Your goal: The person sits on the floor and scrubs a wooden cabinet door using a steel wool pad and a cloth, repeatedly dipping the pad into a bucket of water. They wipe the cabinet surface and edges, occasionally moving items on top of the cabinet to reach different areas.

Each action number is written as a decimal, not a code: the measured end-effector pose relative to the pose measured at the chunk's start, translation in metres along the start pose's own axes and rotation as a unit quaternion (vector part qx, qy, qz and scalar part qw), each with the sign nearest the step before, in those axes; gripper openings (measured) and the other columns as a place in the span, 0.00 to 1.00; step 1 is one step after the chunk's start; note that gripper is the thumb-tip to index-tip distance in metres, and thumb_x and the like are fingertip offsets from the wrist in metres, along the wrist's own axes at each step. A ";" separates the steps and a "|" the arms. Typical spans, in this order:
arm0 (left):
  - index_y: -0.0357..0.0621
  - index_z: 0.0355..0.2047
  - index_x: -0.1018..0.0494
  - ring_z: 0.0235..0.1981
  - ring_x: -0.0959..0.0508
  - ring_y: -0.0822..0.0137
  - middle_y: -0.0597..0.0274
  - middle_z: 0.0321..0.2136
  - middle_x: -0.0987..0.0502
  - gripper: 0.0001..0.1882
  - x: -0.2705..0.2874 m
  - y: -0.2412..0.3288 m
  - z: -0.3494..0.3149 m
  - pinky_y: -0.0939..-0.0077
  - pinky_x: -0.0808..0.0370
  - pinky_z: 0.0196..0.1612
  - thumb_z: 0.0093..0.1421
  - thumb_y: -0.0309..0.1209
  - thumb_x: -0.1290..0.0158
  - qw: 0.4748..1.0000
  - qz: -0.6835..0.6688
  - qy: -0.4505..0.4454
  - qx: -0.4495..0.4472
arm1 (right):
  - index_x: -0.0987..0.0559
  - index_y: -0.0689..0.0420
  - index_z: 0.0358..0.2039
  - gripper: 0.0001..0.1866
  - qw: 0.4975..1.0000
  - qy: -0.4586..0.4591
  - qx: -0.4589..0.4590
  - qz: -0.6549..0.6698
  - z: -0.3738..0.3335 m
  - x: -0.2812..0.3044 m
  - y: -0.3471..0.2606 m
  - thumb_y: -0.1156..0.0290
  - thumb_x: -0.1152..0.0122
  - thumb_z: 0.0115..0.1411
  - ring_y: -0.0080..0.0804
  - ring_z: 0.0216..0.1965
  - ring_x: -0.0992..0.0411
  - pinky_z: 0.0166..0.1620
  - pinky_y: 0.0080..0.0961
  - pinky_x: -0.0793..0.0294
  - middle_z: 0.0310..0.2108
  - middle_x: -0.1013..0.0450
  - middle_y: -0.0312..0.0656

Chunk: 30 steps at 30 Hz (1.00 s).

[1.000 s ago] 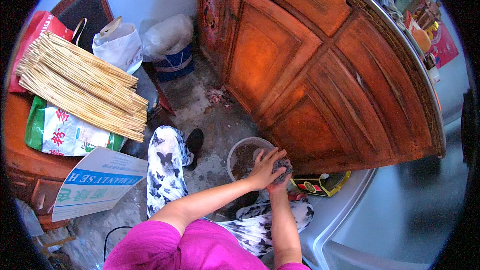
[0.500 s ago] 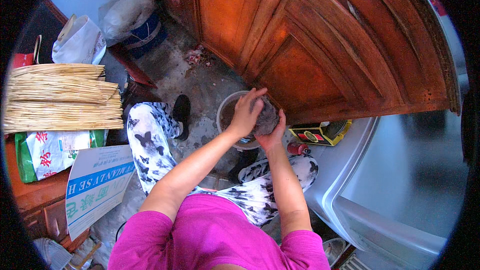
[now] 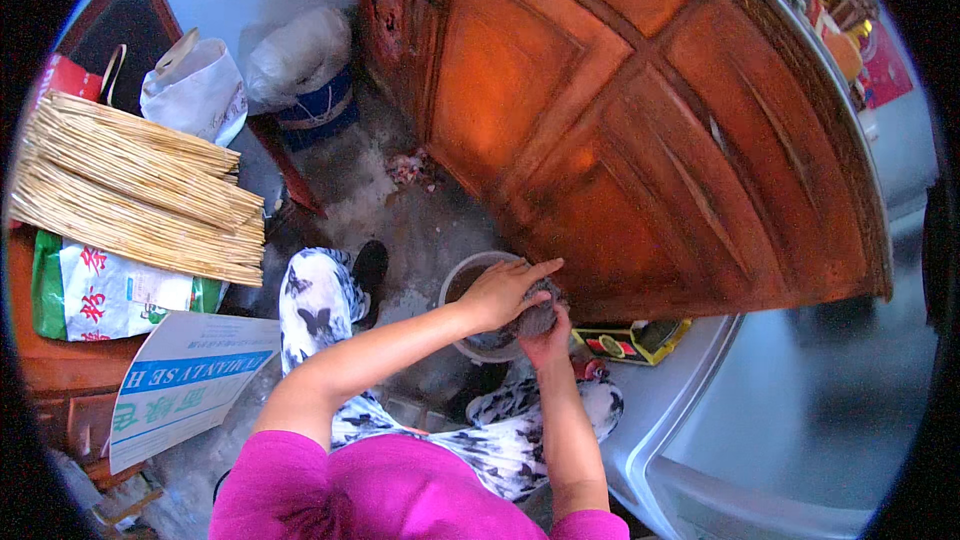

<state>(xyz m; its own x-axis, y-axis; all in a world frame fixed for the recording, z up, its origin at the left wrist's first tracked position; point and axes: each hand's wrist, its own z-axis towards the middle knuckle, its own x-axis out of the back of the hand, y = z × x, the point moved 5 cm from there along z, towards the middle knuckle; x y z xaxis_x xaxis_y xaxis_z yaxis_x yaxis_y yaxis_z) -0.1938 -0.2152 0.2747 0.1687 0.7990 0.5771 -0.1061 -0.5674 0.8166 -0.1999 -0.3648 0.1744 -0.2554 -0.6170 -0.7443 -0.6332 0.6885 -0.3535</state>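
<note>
A dark grey-brown lump (image 3: 537,320), rough and roundish, is held above the rim of a round pale tub (image 3: 447,285). My right hand (image 3: 548,342) grips the lump from its near right side. Over its far left side lies my left hand (image 3: 497,295), fingers stretched out and the thumb against the lump. Exactly how much of the left palm touches it is hidden. Inside the tub, partly covered by my hands, the contents look dark and cannot be made out.
A carved brown wooden panel (image 3: 520,70) rises just beyond the tub. At right are a yellow-black box (image 3: 635,342) and a silvery curved appliance (image 3: 690,380). Bundled thin sticks (image 3: 140,190) lie at left, above a printed cardboard sheet (image 3: 190,380). A blue bucket (image 3: 320,115) stands farther back.
The view has tilted, so the surroundings sit lower and turned. My left hand has shifted over the lump, its fingers now reaching across it to the right. The right hand still holds it.
</note>
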 end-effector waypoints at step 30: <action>0.43 0.61 0.35 0.52 0.25 0.67 0.61 0.49 0.24 0.28 0.180 -0.066 0.013 0.71 0.30 0.59 0.60 0.20 0.41 0.791 -0.534 0.296 0.030 | 0.25 0.48 0.59 0.42 -0.057 -0.053 0.556 -0.827 -0.034 -0.476 -0.092 0.77 0.26 0.38 0.46 0.54 0.28 0.55 0.40 0.25 0.50 0.23 0.38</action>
<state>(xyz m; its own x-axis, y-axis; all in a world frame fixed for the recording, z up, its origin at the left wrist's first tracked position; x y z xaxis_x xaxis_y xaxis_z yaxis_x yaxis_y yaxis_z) -0.1441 -0.0363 0.3243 -0.3603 0.7725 -0.5229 -0.1632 0.4997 0.8507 -0.0451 -0.1474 0.5809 -0.6040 -0.0976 0.7909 0.6820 -0.5769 0.4496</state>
